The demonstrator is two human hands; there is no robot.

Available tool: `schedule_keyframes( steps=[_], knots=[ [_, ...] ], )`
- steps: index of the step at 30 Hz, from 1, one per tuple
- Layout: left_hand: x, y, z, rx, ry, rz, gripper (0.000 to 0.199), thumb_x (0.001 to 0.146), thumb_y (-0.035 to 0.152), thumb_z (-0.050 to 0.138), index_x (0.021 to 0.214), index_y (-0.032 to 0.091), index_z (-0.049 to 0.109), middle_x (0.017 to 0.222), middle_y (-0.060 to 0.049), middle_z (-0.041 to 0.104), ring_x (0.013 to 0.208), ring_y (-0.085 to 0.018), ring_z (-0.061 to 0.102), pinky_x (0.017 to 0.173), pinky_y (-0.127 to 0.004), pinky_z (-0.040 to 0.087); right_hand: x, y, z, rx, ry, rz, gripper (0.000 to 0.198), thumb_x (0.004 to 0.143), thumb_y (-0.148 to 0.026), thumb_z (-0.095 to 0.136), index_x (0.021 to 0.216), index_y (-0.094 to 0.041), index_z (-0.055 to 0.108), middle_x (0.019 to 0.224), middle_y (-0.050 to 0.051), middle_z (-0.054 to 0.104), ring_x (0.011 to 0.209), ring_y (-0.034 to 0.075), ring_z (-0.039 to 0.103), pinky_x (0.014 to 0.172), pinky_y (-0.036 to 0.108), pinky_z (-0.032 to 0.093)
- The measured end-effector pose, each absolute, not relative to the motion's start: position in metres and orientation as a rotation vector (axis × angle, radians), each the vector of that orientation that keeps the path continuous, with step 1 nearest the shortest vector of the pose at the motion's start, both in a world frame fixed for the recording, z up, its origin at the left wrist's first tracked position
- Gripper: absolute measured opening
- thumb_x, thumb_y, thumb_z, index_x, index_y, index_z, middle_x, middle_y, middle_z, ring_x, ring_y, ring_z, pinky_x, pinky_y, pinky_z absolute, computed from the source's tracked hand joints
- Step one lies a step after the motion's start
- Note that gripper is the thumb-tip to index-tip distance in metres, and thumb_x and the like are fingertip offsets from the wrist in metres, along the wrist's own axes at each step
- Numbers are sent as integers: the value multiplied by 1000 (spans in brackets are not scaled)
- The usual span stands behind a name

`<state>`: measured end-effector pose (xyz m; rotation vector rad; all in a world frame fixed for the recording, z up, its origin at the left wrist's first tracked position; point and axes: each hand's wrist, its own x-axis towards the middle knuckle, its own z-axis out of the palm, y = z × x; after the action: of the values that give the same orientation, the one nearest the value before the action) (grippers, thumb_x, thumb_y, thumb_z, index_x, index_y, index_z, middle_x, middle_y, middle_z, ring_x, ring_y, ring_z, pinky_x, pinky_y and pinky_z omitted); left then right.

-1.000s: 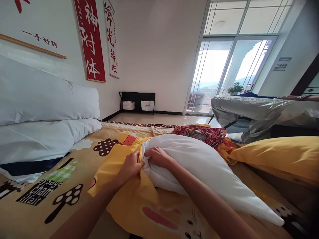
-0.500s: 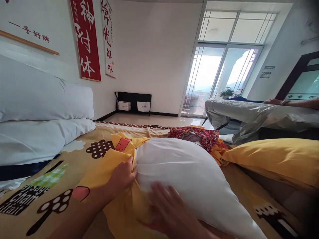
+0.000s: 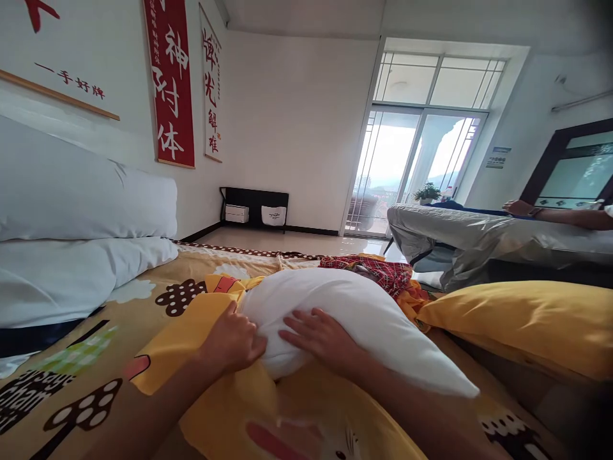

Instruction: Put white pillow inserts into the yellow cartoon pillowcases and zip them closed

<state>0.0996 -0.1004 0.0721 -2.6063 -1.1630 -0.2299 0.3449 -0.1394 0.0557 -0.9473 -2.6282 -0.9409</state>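
A white pillow (image 3: 378, 319) lies in front of me, its left end inside the mouth of a yellow pillowcase (image 3: 191, 329). My left hand (image 3: 232, 342) is closed on the edge of that pillowcase, at the pillow's left side. My right hand (image 3: 320, 338) rests on the pillow with fingers spread, its palm against the white cloth. Part of the yellow pillowcase, with a printed face, spreads below both forearms near the bottom of the view.
A yellow pillow (image 3: 531, 326) lies at right. White folded bedding (image 3: 86, 211) is stacked at left. Red plaid cloth (image 3: 383, 271) sits beyond the pillow on the patterned bedspread (image 3: 138, 313). Another person's arm (image 3: 565, 216) rests over a plastic-covered table (image 3: 460, 223).
My right hand has moved up onto the pillow from its lower edge. The pillow's right end has drawn left, and more of the printed pillowcase shows at the bottom.
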Motion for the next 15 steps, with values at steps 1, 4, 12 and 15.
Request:
schedule_keyframes(
  steps=[1, 4, 12, 15],
  knots=[
    [100, -100, 75, -2595, -1212, -207, 50, 93, 41, 36, 72, 13, 71, 74, -15, 70, 76, -26, 65, 100, -50, 35, 343, -135, 63, -965, -2663, -882, 39, 100, -20, 33, 132, -26, 54, 138, 5, 55, 128, 21, 48, 101, 41, 37],
    [105, -101, 81, -2586, -1306, -121, 60, 95, 47, 31, 76, 11, 75, 77, -18, 71, 83, -30, 66, 104, -52, 31, 340, -122, 82, -1049, -2751, -727, 38, 100, -19, 34, 128, -28, 57, 138, 3, 55, 129, 20, 47, 101, 41, 35],
    [129, -144, 75, -2771, -1023, 73, 41, 90, 34, 42, 77, 16, 76, 75, -15, 72, 78, -29, 67, 94, -54, 38, 325, -100, 94, -960, -2784, -803, 36, 97, -13, 36, 119, -25, 62, 132, 1, 60, 120, 19, 51, 93, 37, 36],
    [149, -154, 49, -2888, -978, 94, 41, 89, 38, 44, 80, 14, 75, 78, -16, 71, 83, -30, 66, 92, -54, 40, 316, -88, 96, -960, -2761, -781, 36, 95, -9, 38, 115, -24, 64, 127, 2, 63, 117, 19, 54, 91, 35, 36]
  ],
)
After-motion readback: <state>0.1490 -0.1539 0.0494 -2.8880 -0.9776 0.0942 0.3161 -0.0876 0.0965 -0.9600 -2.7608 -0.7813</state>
